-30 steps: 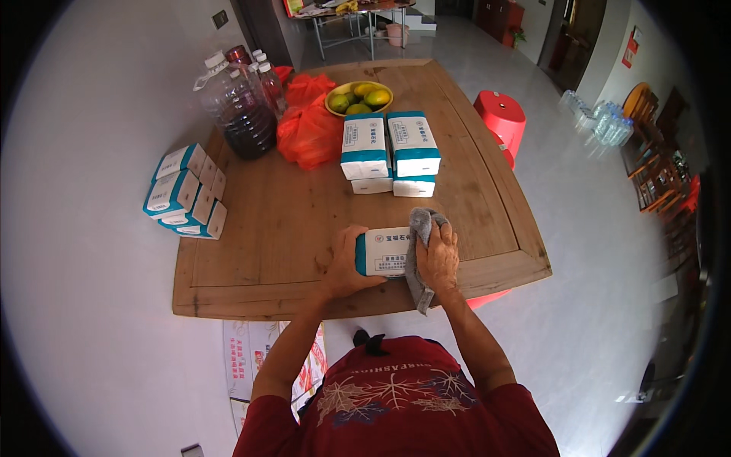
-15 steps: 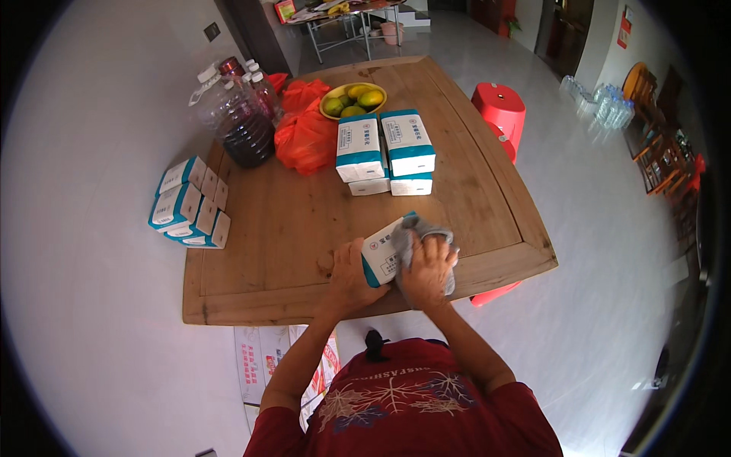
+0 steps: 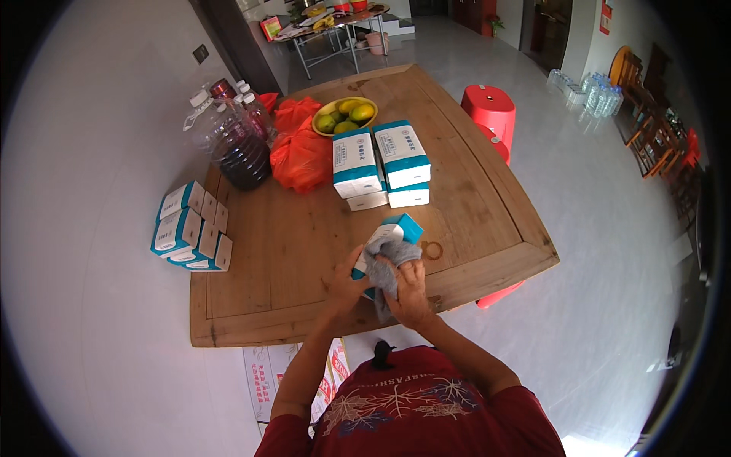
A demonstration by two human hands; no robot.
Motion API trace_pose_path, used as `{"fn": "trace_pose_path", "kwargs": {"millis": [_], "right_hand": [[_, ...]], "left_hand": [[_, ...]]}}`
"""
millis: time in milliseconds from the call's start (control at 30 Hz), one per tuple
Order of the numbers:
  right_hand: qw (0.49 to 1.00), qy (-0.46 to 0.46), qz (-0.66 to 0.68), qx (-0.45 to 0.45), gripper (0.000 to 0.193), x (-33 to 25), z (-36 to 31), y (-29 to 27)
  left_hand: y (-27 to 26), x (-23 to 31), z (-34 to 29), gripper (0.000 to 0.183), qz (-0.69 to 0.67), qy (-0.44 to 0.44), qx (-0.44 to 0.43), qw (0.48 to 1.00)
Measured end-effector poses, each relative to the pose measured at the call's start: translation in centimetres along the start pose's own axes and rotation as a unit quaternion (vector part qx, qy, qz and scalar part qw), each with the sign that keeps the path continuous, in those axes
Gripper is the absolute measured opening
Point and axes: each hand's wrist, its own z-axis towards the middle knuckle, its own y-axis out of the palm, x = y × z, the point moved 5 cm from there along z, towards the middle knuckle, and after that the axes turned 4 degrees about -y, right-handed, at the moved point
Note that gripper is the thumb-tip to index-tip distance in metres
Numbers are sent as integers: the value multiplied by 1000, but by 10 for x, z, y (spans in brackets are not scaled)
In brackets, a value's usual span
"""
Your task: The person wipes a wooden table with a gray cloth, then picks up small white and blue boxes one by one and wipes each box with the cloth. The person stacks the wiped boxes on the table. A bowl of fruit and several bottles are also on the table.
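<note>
Near the front edge of the wooden table (image 3: 259, 266), a white-and-teal tissue pack (image 3: 397, 227) stands tilted up under my hands. My left hand (image 3: 347, 282) is closed on its left side, low down. With bent fingers my right hand (image 3: 410, 293) grips a grey cloth (image 3: 387, 263) and presses it against the pack's face. The cloth covers much of the pack's middle. Beyond my hands sit stacked tissue packs (image 3: 355, 156) of the same kind, two side by side on top of others.
More tissue packs (image 3: 177, 232) are piled at the left edge. Behind them are a big jug of dark liquid (image 3: 242, 156), red plastic bags (image 3: 301, 156) and a yellow bowl (image 3: 320, 131) of green-yellow fruit. Red stools (image 3: 489, 114) stand to the right; a printed carton (image 3: 263, 381) lies below.
The tissue pack has turned from lying flatter to standing more on edge. My right hand and the cloth have shifted left and slightly nearer. The whole view has tilted a little.
</note>
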Motion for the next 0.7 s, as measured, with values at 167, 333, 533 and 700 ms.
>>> {"fn": "trace_pose_path", "kwargs": {"millis": [167,333,533,700], "right_hand": [[998,40,-45,-6,61,3,19,-7],[985,116,-96,85,52,57,46,-8],[982,54,-167,64,54,41,55,-10],[992,-56,-98,-62,59,-18,23,10]], "left_hand": [[-4,45,-16,68,-107,-222,-57,968],[-3,57,-18,70,-62,-251,-43,965],[-1,41,-14,63,-55,-257,-9,965],[-5,-3,-13,59,-164,-296,16,941]]}}
